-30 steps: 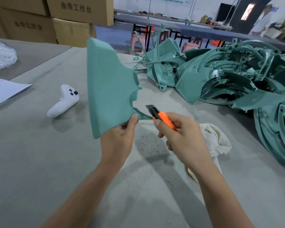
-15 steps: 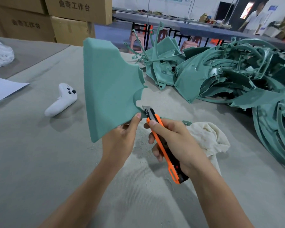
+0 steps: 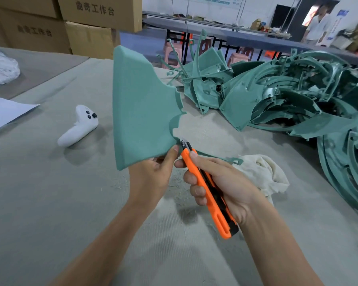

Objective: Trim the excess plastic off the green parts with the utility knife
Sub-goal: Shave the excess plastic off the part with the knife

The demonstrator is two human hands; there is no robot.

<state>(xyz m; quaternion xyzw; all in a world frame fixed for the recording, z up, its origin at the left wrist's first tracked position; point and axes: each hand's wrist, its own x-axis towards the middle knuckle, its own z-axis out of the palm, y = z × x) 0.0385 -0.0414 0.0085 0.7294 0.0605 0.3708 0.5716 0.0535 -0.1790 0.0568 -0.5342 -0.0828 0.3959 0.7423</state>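
While left hand [image 3: 151, 176] pinched green part [image 3: 141, 112] upright, right hand [image 3: 221, 182] gripped utility knife [image 3: 207, 188].
Blade met part's 5 o'clock corner, just beside left thumb; a slip through thin flash could cut it.

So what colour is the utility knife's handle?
Orange with a black strip; the utility knife, gripped by the right hand, shows best in the head view.
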